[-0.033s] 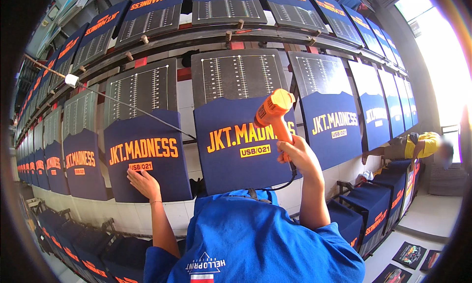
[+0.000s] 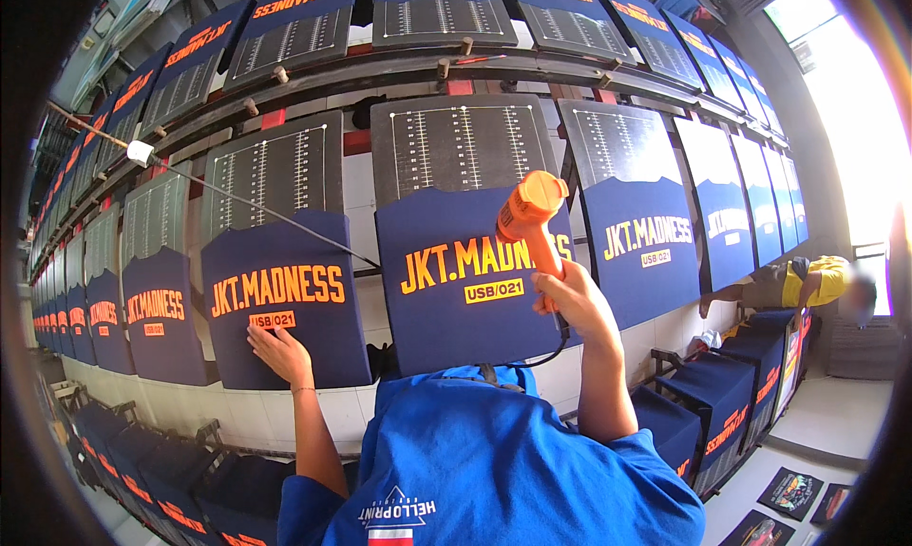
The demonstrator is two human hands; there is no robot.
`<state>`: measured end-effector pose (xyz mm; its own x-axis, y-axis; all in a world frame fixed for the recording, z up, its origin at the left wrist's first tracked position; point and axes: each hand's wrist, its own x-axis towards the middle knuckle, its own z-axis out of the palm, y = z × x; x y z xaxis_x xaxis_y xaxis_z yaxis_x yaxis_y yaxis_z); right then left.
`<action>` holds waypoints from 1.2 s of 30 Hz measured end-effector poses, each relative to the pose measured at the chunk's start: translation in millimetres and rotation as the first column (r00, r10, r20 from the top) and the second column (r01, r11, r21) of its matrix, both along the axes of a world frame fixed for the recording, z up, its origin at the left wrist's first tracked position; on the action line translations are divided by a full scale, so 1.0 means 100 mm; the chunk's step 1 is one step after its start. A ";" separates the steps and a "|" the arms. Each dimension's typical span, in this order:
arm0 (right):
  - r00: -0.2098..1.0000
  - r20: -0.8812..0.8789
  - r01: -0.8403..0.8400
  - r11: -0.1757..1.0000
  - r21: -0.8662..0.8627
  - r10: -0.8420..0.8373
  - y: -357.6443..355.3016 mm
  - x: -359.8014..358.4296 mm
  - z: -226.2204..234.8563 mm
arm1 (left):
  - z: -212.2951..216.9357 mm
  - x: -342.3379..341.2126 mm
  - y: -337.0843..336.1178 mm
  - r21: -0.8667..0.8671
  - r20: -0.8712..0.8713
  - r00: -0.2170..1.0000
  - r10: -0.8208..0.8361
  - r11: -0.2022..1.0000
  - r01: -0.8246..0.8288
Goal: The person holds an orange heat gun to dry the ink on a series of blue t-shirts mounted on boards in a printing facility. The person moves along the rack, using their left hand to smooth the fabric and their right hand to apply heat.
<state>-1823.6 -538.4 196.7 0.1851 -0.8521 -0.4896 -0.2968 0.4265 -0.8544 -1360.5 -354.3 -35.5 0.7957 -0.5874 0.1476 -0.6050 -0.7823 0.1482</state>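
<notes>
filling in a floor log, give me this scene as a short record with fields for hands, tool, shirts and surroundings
Left hand: open, over the left shirt by its small orange print; contact unclear
Right hand: gripping the dryer
Tool: orange dryer, black cord, held over the middle shirt
Shirts: navy, orange-yellow prints, in rows on dark boards
Rod: thin, slanting, white piece on it
Other person: yellow top, far right

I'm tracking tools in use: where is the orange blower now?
In the head view, the orange blower is right of centre, in the person's right hand, over the right part of the dark blue printed fabric on the board straight ahead.
</notes>
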 end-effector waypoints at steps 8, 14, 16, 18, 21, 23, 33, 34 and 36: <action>0.996 -0.082 0.015 0.999 -0.040 -0.018 0.06 0.04 0.00 | 0.01 -0.02 0.01 -0.014 -0.008 1.000 -0.027 1.000 0.027; 0.997 -0.080 -0.015 0.997 0.073 0.021 0.14 -0.06 0.11 | 0.04 0.10 -0.07 -0.005 -0.038 0.998 0.042 0.999 -0.042; 0.997 -0.073 -0.024 0.993 0.117 0.032 0.17 -0.05 0.23 | 0.02 0.07 -0.07 -0.010 -0.034 0.999 0.035 0.999 -0.035; 0.993 -0.114 -0.027 0.996 0.087 0.037 0.25 -0.07 0.16 | 0.00 0.01 -0.06 -0.016 -0.025 1.000 -0.014 1.000 0.014; 0.995 -0.093 -0.019 0.994 0.107 0.029 0.30 -0.12 0.14 | 0.01 0.02 -0.06 -0.011 -0.025 0.999 -0.030 0.999 0.030; 0.998 -0.056 -0.009 0.989 0.145 0.017 0.32 -0.18 0.16 | 0.02 0.08 -0.07 0.000 -0.029 1.000 -0.007 1.000 0.007; 0.999 -0.011 -0.051 0.985 0.166 0.053 0.43 -0.04 0.16 | 0.05 0.21 -0.35 0.018 -0.022 0.999 0.027 0.999 -0.026; 0.999 -0.005 -0.041 0.987 0.153 0.042 0.45 0.00 0.14 | 0.02 0.15 -0.36 0.019 -0.003 1.000 -0.016 1.000 0.016; 0.996 -0.054 -0.060 0.991 0.121 0.067 0.39 0.07 0.16 | 0.01 -0.02 -0.38 -0.010 0.027 0.994 -0.104 0.995 0.104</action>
<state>-1816.4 -499.5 212.8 0.2054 -0.7744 -0.5984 -0.3735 0.5032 -0.7793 -1362.4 -392.5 -34.6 0.7264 -0.6647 0.1747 -0.6865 -0.7135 0.1399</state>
